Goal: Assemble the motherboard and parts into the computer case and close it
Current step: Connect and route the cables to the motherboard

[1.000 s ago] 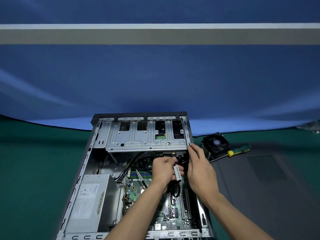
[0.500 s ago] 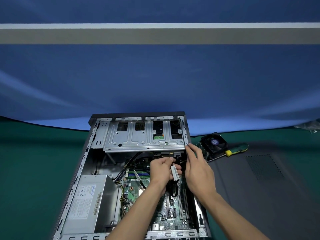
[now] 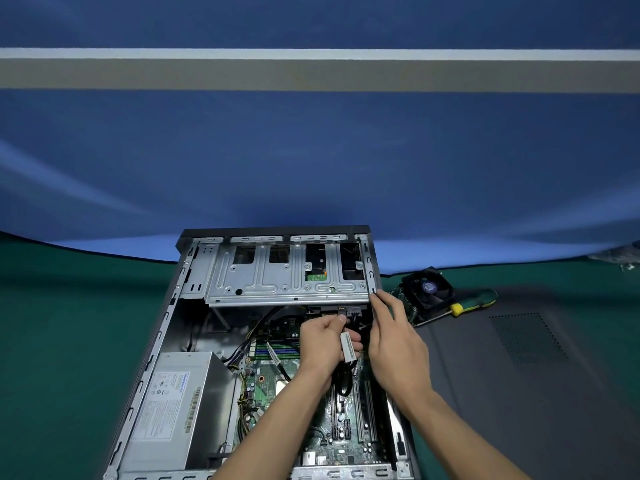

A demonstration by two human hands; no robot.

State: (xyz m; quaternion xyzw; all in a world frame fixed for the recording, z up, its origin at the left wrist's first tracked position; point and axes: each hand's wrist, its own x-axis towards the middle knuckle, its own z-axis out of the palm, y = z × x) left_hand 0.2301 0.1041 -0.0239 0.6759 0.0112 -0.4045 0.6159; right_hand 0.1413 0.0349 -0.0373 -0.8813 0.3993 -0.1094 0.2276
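The open computer case [image 3: 152, 344] lies flat on the green mat. Inside it sit the green motherboard [image 3: 266, 386], a grey power supply [image 3: 173, 407] at the left and a metal drive cage [image 3: 277, 275] at the far end. My left hand [image 3: 325, 344] is closed on a black cable with a white label [image 3: 347, 346], its thumb pressing the plug just under the drive cage. Beside it my right hand [image 3: 394, 344] reaches along the case's right wall, fingertips touching the cage's right corner; its underside is hidden.
A CPU cooler fan [image 3: 429, 289] and a yellow-and-green screwdriver [image 3: 464, 306] lie right of the case. The dark side panel [image 3: 540, 375] lies flat further right. A blue backdrop rises behind the table.
Both hands stay at the cable under the drive cage; the left thumb has pushed slightly further toward the plug. The view shifted a little.
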